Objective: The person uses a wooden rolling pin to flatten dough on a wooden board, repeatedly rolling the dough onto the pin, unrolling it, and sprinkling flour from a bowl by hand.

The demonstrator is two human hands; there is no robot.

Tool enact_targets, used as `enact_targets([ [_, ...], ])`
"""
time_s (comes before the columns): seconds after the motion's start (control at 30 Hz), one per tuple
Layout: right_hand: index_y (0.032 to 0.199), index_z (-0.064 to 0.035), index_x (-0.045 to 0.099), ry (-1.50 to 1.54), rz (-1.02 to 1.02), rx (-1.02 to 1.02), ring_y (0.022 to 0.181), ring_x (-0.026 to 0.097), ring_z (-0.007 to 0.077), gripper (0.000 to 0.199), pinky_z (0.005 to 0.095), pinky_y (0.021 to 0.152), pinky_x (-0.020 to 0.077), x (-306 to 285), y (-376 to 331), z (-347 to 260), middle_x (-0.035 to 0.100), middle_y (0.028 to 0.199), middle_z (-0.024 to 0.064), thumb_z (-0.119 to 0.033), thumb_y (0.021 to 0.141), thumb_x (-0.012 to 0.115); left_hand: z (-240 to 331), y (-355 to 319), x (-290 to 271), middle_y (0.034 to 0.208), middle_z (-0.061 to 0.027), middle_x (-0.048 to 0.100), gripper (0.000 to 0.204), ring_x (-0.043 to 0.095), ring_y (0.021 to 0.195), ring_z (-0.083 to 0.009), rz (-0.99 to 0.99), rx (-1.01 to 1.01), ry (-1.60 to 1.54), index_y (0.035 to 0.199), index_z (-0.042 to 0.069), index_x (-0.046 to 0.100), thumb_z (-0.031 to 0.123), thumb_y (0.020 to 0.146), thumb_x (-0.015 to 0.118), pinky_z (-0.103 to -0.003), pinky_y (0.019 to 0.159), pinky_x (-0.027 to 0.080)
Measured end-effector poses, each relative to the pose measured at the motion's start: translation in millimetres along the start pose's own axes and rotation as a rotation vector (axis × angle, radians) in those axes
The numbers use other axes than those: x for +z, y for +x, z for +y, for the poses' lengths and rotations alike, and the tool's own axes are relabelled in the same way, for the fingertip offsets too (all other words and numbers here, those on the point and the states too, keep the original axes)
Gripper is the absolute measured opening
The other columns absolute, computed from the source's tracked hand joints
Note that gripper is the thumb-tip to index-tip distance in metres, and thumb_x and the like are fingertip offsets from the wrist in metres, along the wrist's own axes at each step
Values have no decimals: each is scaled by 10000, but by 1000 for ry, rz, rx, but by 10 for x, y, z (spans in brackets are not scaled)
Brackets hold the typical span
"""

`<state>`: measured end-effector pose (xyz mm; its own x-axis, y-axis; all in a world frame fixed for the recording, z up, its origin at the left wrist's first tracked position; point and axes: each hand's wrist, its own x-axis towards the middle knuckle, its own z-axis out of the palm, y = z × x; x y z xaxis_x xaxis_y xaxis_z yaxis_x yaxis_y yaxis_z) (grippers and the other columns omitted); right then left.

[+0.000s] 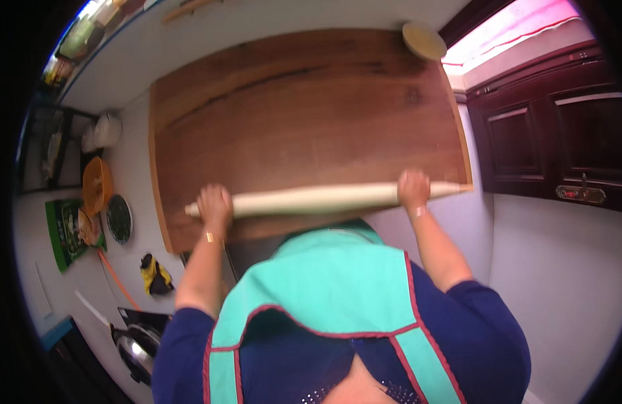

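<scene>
Biggest item: brown wooden tabletop [304, 114], its broad middle bare, grain running roughly side to side. Person stands at its near edge in a green apron [324, 283] with dark red trim. Next down, the rolling pin [311, 199]: long, pale, thickest in the middle, tapering at both ends, lying crosswise along the near edge. Right tip reaches about the right corner of the tabletop; left end is well in from the left edge of the view, just past the left hand. Pin surface is a bit blurred, so can't tell if it's bare wood or has dough wrapped on it, nor if it's touching the wood or just above. Pale round bowl [424, 42] at the far right corner, well apart from the pin. Left hand [215, 205] near the left end, right hand [414, 189] short of the right tip; both sets of fingers look wrapped over the pin, grasping it. My read: step in hand is two-handed work with the pin, rolling or positioning. Next move calls for even pressure from both hands, pin kept level, right tip watched at the corner.
</scene>
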<state>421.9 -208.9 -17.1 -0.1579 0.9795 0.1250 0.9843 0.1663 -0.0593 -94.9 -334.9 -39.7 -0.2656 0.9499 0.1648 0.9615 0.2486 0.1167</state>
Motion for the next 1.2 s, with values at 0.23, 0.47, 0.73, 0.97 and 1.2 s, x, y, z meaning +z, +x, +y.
enact_targets([
  [0.23, 1015, -110, 652, 296, 326, -297, 1090, 561, 275, 226, 479, 962, 382, -26, 412, -1235, 648, 1098, 68, -248, 872, 544, 1395, 561, 46, 1288, -91, 582, 348, 498, 1224, -294, 172, 274, -253, 1157, 109, 620, 343, 922, 518, -489, 1034, 354],
  [0.47, 1136, -123, 652, 260, 167, -305, 1255, 494, 239, 312, 512, 1059, 310, 194, 1068, -1453, 633, 1219, 46, -296, 920, 507, 1541, 1218, 188, 1389, -49, 519, 366, 443, 1302, -267, 100, 268, -190, 1239, 156, 592, 343, 941, 493, -561, 1104, 240],
  [0.73, 1148, -159, 659, 168, 291, -162, 1253, 498, 234, 310, 529, 1070, 290, 294, 912, -608, 631, 1232, 27, -230, 887, 506, 846, 1213, 303, 1402, -65, 507, 336, 416, 1330, -286, 127, 83, -43, 1213, 165, 615, 311, 935, 497, -604, 1109, 207],
  [0.97, 1062, -150, 684, 111, 204, -135, 1183, 564, 261, 272, 526, 1064, 287, 258, 2320, -583, 673, 1137, 60, -239, 932, 462, 680, 2389, 321, 1411, -107, 485, 344, 422, 1319, -294, 239, 101, 10, 1219, 165, 625, 322, 941, 496, -609, 1062, 285],
  [1.2, 1064, -162, 693, 187, 373, -84, 1146, 583, 221, 291, 471, 1029, 336, 467, 2173, -107, 685, 1093, 27, -219, 897, 462, -30, 2235, 684, 1399, -115, 511, 351, 452, 1302, -309, 340, -7, 75, 1185, 157, 659, 333, 973, 442, -637, 1022, 304],
])
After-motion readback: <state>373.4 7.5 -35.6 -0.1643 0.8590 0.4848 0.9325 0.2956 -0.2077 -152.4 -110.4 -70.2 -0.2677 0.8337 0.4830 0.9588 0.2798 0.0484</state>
